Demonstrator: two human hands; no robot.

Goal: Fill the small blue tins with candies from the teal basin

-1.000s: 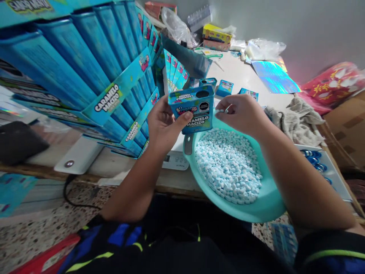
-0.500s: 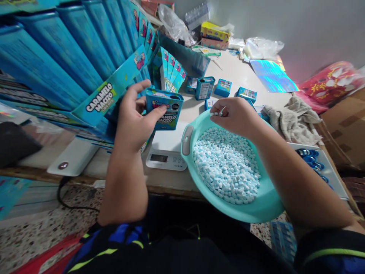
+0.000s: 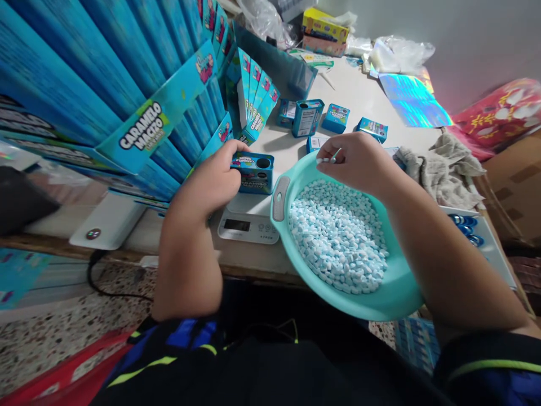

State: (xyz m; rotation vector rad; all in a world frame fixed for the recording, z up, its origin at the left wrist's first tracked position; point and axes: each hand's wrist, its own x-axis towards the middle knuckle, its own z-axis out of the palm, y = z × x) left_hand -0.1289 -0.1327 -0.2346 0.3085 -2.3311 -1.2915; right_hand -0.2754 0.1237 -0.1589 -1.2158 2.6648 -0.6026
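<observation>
My left hand (image 3: 220,177) grips the left end of a blue candy tin (image 3: 257,183), with a dark round hole in its top. The tin is over the white kitchen scale (image 3: 247,225); whether it rests on the plate I cannot tell. A turquoise basin (image 3: 291,248) to the right holds many pale blue and white candies (image 3: 338,237). Above the basin's far rim, my right hand (image 3: 355,163) is closed on a few small white candies (image 3: 329,160), pinched at the fingertips. Several more blue tins (image 3: 307,118) stand or lie behind the basin.
Stacked blue display boxes (image 3: 139,129) rise at the left, beside a white device (image 3: 107,220). A grey cloth (image 3: 439,169) and a white tray (image 3: 499,259) of blue rings lie at the right. Plastic bags (image 3: 399,53) and a shiny holographic sheet (image 3: 416,101) are at the back.
My left hand has lowered the tin toward the scale and turned it, so more of its top shows. The right hand stays over the basin's rim, still pinching candies. The view has shifted slightly.
</observation>
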